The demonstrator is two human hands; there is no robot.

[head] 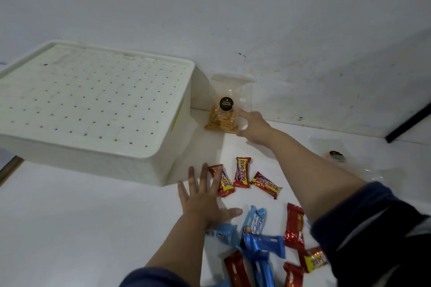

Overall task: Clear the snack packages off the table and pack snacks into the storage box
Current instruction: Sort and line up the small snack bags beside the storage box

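The right hand reached out over the white surface with its fingers spread wide, the fingertips touching the right side of a clear bag of crackers; no finger was curled round the bag. The bag stood near the wall, just right of the storage box, and carried a round black label near its top. The left hand lay flat and open, fingers splayed, palm down on the surface, with its fingers overlapping the leftmost of three red Beng-Beng bars. Those three bars lay side by side just in front of the box's near right corner. The box itself was white, with its dotted lid on, and sat at the left of the surface. Closer to the person, blue wrappers and more red wrappers lay in a loose heap between the two forearms. Both arms wore dark blue sleeves.
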